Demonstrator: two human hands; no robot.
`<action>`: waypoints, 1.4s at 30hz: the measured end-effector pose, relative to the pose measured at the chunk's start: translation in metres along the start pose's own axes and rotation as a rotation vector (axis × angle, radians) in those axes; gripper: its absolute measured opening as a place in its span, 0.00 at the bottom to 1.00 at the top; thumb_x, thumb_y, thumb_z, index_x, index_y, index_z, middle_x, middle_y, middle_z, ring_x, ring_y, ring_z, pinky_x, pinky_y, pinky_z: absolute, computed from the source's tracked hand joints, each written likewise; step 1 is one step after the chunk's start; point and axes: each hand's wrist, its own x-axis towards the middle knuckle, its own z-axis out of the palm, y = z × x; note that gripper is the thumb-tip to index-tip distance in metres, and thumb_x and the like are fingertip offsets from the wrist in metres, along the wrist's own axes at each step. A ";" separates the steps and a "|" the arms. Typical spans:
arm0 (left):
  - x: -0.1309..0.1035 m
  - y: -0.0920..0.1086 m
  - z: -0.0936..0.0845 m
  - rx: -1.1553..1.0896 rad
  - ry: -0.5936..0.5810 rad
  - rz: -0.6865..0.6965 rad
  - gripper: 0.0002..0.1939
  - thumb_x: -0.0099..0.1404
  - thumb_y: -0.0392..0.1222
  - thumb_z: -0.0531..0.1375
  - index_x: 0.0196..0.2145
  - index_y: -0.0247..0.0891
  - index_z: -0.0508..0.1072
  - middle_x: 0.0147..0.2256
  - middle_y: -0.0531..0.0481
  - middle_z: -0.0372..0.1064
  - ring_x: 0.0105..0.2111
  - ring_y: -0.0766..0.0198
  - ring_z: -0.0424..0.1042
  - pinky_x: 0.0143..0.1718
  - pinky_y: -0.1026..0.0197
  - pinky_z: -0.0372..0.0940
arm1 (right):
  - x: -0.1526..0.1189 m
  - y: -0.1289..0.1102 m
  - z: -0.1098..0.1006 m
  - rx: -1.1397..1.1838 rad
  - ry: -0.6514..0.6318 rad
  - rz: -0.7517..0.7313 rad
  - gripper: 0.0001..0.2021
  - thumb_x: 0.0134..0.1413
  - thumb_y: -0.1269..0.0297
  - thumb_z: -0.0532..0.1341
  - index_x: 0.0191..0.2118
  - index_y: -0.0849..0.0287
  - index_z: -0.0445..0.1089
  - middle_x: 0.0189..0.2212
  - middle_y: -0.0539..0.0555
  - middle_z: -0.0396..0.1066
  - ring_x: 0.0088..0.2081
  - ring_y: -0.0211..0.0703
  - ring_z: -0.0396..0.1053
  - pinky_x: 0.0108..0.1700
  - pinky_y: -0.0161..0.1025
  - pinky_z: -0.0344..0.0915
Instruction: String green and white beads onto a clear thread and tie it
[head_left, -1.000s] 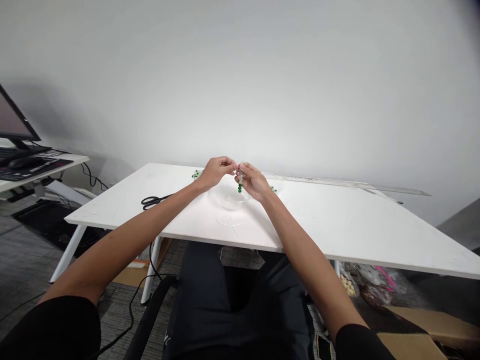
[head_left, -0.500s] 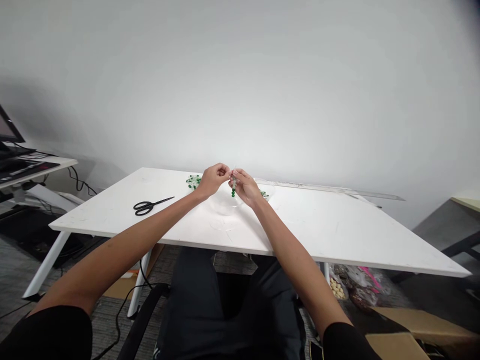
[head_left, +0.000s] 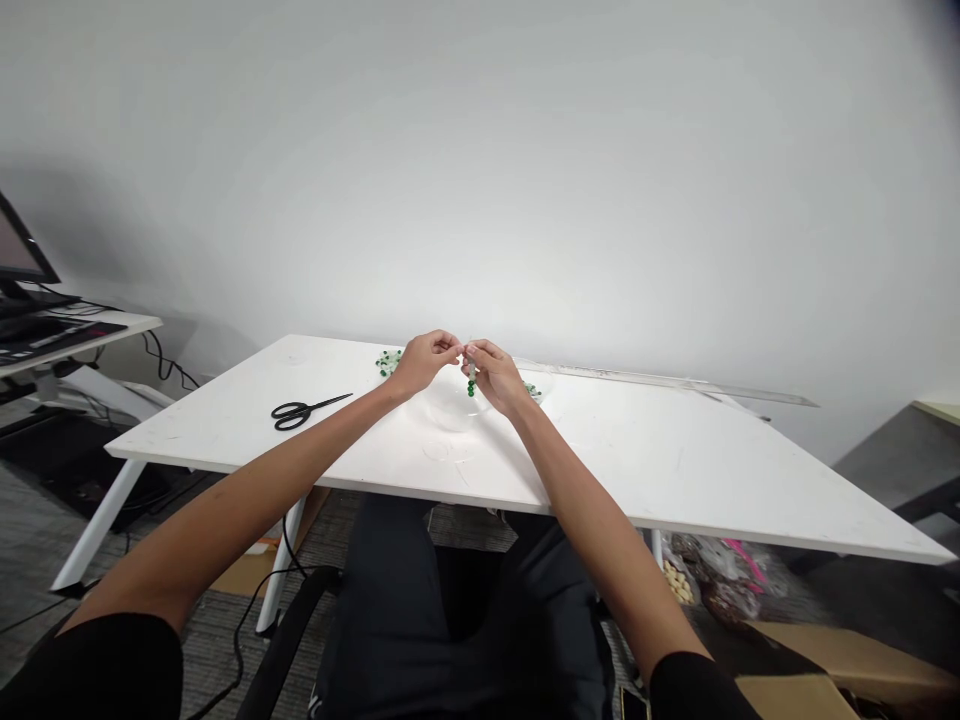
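A short strand of green and pale beads [head_left: 471,384] hangs from the fingers of my right hand [head_left: 498,377], which is closed on its upper end. My left hand [head_left: 429,360] pinches right beside it, thumb and forefinger meeting the right fingertips. What the left fingers grip is too small to make out. Beyond the left wrist lies a pile of green and pale beads [head_left: 388,361]. More beads [head_left: 532,391] show behind the right wrist, partly covered. Under both hands there is a clear, see-through dish or sheet [head_left: 448,415], hard to make out.
Black scissors [head_left: 309,411] lie on the white table [head_left: 660,450], left of my forearm. Thin clear cord pieces [head_left: 448,458] rest near the front edge. A long transparent strip [head_left: 705,382] runs along the back by the wall. Another desk with a monitor [head_left: 22,245] stands at far left.
The left and right fingertips have come together at the top of the bead strand. The whole view has shifted slightly; the scissors and bead piles stay in place.
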 end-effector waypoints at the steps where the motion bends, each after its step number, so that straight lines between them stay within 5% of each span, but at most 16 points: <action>1: 0.001 -0.001 0.000 -0.043 -0.029 0.002 0.14 0.57 0.50 0.62 0.31 0.34 0.71 0.29 0.50 0.71 0.31 0.63 0.73 0.39 0.58 0.68 | 0.000 -0.001 0.000 0.005 -0.001 -0.002 0.10 0.45 0.60 0.68 0.31 0.58 0.71 0.27 0.49 0.66 0.28 0.32 0.63 0.32 0.34 0.61; 7: 0.004 0.001 0.001 -0.151 -0.105 0.011 0.13 0.58 0.48 0.61 0.30 0.34 0.69 0.28 0.52 0.69 0.30 0.66 0.71 0.41 0.58 0.68 | 0.001 0.000 0.000 0.038 -0.003 -0.004 0.08 0.45 0.61 0.68 0.30 0.58 0.72 0.29 0.49 0.66 0.28 0.32 0.62 0.32 0.34 0.61; 18: -0.003 -0.002 0.004 0.192 0.049 0.049 0.04 0.56 0.40 0.58 0.27 0.37 0.66 0.24 0.56 0.62 0.24 0.70 0.61 0.25 0.66 0.55 | -0.002 -0.002 0.006 -0.195 0.066 -0.066 0.10 0.44 0.58 0.67 0.29 0.59 0.71 0.24 0.49 0.65 0.28 0.34 0.61 0.29 0.34 0.56; 31: -0.012 0.010 0.000 0.096 0.007 0.026 0.12 0.59 0.50 0.62 0.34 0.39 0.71 0.33 0.49 0.73 0.34 0.63 0.71 0.37 0.61 0.65 | -0.002 -0.001 0.003 -0.342 0.106 -0.117 0.10 0.46 0.55 0.65 0.29 0.58 0.73 0.23 0.49 0.65 0.27 0.35 0.60 0.29 0.35 0.55; 42: -0.002 0.012 -0.005 0.279 -0.036 0.235 0.09 0.63 0.46 0.56 0.31 0.39 0.70 0.33 0.50 0.69 0.34 0.64 0.69 0.37 0.61 0.65 | -0.004 -0.002 0.005 -0.240 0.114 -0.068 0.11 0.44 0.56 0.66 0.30 0.59 0.75 0.24 0.50 0.65 0.27 0.35 0.60 0.29 0.36 0.54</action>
